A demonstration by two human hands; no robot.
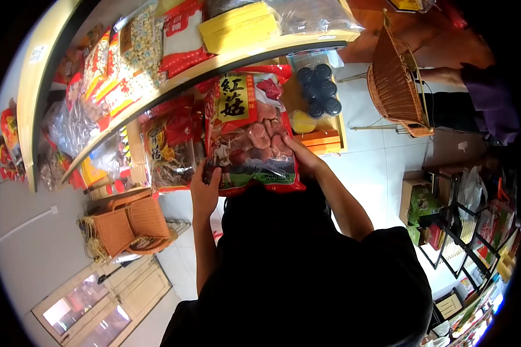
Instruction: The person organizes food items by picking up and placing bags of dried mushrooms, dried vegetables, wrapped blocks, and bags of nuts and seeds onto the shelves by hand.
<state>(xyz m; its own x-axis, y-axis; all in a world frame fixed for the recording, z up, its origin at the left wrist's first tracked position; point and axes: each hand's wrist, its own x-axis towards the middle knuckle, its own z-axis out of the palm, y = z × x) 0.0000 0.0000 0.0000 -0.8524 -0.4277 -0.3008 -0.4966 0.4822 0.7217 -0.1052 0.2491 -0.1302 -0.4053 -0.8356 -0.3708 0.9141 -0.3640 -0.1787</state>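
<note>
A large red bag of dried mushrooms (255,136), with a clear window showing pinkish-brown caps, is held in front of my body. My left hand (204,188) grips its lower left edge, thumb lying on the front. On the opposite side, my right hand (302,155) clasps the right edge, its fingers mostly hidden behind the bag. Just left of it, a similar red packet (171,153) with darker dried contents sits on the lower shelf. Above that, the upper shelf (231,59) curves past close to the top of the bag.
Upper-shelf goods include a red-and-white bag (184,37) and a yellow stack (239,28). Dark-lidded jars (318,89) stand right of the bag. A wicker basket (391,81) is near another person's arm (443,76). Wicker chairs (130,225) and a black rack (466,217) stand farther off.
</note>
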